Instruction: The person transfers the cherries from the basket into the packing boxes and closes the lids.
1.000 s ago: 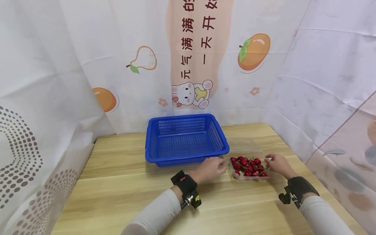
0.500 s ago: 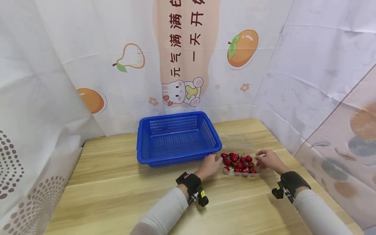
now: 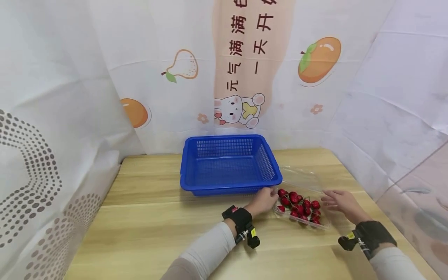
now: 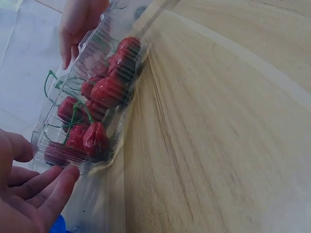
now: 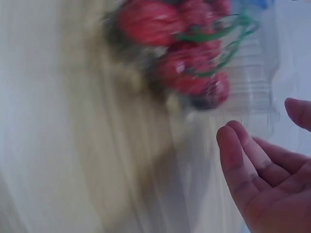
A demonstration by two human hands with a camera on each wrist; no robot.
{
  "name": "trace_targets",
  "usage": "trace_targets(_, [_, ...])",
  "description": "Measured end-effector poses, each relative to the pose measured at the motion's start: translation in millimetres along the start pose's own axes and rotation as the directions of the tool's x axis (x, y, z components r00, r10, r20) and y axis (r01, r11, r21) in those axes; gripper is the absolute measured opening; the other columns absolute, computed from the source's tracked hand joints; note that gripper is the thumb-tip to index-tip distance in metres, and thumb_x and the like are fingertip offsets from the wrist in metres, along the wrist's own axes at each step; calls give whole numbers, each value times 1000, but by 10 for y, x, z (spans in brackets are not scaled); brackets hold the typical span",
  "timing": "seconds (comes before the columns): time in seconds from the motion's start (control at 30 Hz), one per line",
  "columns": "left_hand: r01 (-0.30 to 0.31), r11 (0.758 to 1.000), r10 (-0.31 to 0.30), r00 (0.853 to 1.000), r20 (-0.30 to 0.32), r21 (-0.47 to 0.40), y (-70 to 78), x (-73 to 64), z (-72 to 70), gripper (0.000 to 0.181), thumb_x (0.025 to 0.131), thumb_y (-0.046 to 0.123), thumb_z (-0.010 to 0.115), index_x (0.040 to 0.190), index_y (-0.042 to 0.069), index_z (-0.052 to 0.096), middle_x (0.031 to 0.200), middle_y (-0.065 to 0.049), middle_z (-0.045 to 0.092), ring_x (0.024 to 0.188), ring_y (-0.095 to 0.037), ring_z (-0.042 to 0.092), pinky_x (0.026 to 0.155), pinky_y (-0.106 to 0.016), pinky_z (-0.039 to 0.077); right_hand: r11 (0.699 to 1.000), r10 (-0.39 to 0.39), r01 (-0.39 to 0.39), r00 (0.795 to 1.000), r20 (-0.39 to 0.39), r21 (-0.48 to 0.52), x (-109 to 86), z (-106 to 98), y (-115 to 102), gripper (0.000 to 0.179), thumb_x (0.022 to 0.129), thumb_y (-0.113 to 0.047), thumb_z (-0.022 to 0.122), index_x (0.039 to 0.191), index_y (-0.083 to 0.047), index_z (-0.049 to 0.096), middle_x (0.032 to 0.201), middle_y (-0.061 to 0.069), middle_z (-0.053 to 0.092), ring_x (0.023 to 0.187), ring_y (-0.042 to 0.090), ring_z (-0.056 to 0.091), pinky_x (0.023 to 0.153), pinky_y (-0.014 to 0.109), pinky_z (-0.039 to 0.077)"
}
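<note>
A clear plastic box [image 3: 323, 224] of red cherries [image 3: 300, 208] with green stems sits on the table at the basket's right front. Its clear lid [image 3: 301, 177] lies folded back behind it. My left hand [image 3: 263, 201] pinches the box's left end; in the left wrist view, the thumb is at the rim and the fingers [image 4: 65, 182] meet the ribbed end wall. At the right end, my right hand [image 3: 343, 204] is held with its fingers extended and nothing in them. The right wrist view shows those fingers [image 5: 232, 150] close beside the box wall, thumb spread apart.
A blue slotted basket [image 3: 187, 186] stands at the back of the wooden table [image 3: 157, 233], close to the box's left end. Printed curtains [image 3: 157, 101] enclose the table at the back and sides.
My left hand has come onto the box's left end. The box has turned, its right end swinging nearer to me. My right hand's fingers have straightened beside it. The head view has shifted.
</note>
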State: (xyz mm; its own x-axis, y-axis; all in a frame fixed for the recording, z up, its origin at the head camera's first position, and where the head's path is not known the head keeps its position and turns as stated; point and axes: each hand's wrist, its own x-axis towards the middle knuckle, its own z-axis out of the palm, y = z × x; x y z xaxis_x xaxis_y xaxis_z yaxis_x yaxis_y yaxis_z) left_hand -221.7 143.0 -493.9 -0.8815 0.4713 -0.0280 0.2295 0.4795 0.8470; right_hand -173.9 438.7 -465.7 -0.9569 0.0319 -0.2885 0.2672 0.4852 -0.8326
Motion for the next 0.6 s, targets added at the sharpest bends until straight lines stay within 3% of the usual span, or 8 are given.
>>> trace_targets(0.07, [4, 1000, -4, 1000, 22, 7, 25, 7, 35, 33, 100, 18, 52, 129, 6, 62, 120, -7, 68, 64, -7, 47, 64, -19, 40, 995, -12, 9, 999, 35, 97, -27, -31, 52, 67, 105, -33, 39, 138, 24, 29, 113, 17, 71, 90, 5, 70, 82, 26, 57])
trace_targets(0.17, [3, 1000, -4, 1000, 22, 16, 27, -5, 30, 33, 99, 15, 52, 129, 6, 62, 109, -5, 68, 60, -7, 43, 61, -19, 38, 970, -32, 9, 995, 90, 245, -17, -36, 103, 55, 105, -28, 42, 138, 15, 39, 106, 1, 74, 93, 4, 70, 84, 23, 55])
trace_targets(0.27, [-25, 999, 24, 999, 34, 31, 21, -28, -5, 21, 99, 15, 52, 111, 4, 66, 81, -2, 58, 59, -7, 41, 58, -19, 36, 944, -33, -7, 993, 116, 331, 1, -36, 149, 31, 104, -26, 45, 124, -5, 56, 100, -11, 73, 94, 3, 69, 84, 21, 54])
trace_targets(0.4, [-63, 997, 60, 996, 62, 46, 28, -47, -38, 14, 99, 15, 52, 97, 5, 62, 68, 3, 40, 57, -7, 39, 54, -19, 33, 926, -27, -41, 984, 175, 375, -13, -71, 236, 20, 104, -23, 43, 106, -23, 63, 100, -16, 71, 95, 1, 66, 84, 19, 50])
trace_targets(0.5, [-58, 997, 55, 995, 81, 45, 37, -63, -39, 22, 99, 16, 54, 113, 3, 64, 69, 5, 41, 56, -5, 39, 52, -18, 32, 907, -46, -57, 972, 232, 418, -66, -107, 299, 25, 105, -20, 39, 106, -27, 63, 103, -15, 69, 98, 2, 64, 86, 19, 49])
trace_targets(0.6, [-60, 998, 56, 994, 95, 33, 31, -86, -24, 32, 98, 16, 55, 126, 2, 62, 72, 5, 46, 55, -4, 39, 51, -17, 33, 863, -123, -32, 954, 272, 505, -141, -125, 348, 29, 105, -15, 36, 110, -25, 63, 108, -14, 67, 102, 2, 63, 89, 19, 50])
